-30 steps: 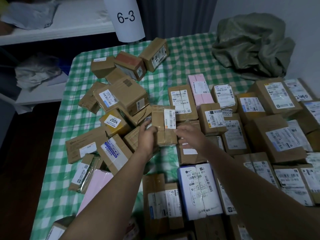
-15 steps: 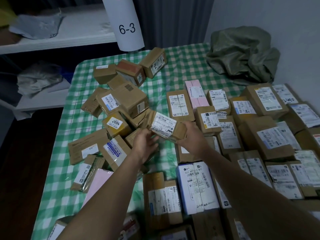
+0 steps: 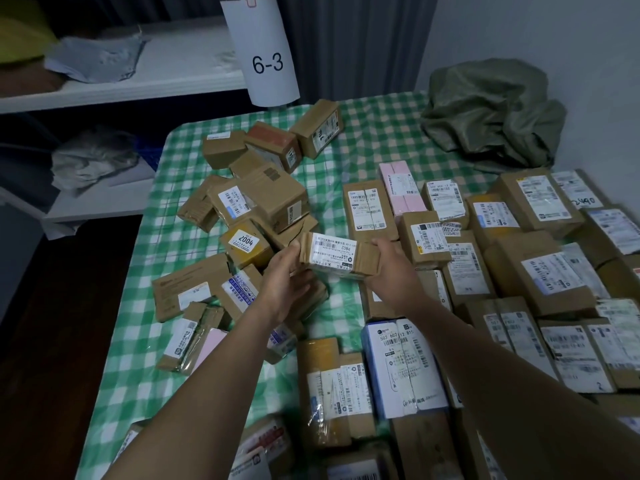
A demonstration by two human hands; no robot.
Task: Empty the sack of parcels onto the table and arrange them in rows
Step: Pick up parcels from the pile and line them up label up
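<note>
Seen from the camera on my head, I hold a small brown parcel (image 3: pixel 341 258) between both hands above the green-checked table (image 3: pixel 377 133). My left hand (image 3: pixel 282 275) is curled round its left end and my right hand (image 3: pixel 391 271) grips its right end. The back of the right hand faces me, so its fingertips are hidden. The parcel is tilted, white label up, and hangs over the strip of cloth between the two groups of parcels. To my left lies a loose heap of brown boxes (image 3: pixel 270 199) at all angles, some resting on others. A yellow box marked 2004 (image 3: pixel 246 242) sits just beside my left hand. To my right the parcels lie in rows, labels up and edge to edge — a pink parcel (image 3: pixel 400 187) in the far row, a white-and-blue one (image 3: pixel 401 365) near me, beside my right forearm. The olive sack (image 3: pixel 491 112) lies crumpled at the far right corner of the table against the wall, well apart from my hands. Past the far edge hangs a white sheet marked 6-3 (image 3: pixel 265 57), and white shelves (image 3: pixel 138 81) stand to the left — crumpled wrapping lies on them.
</note>
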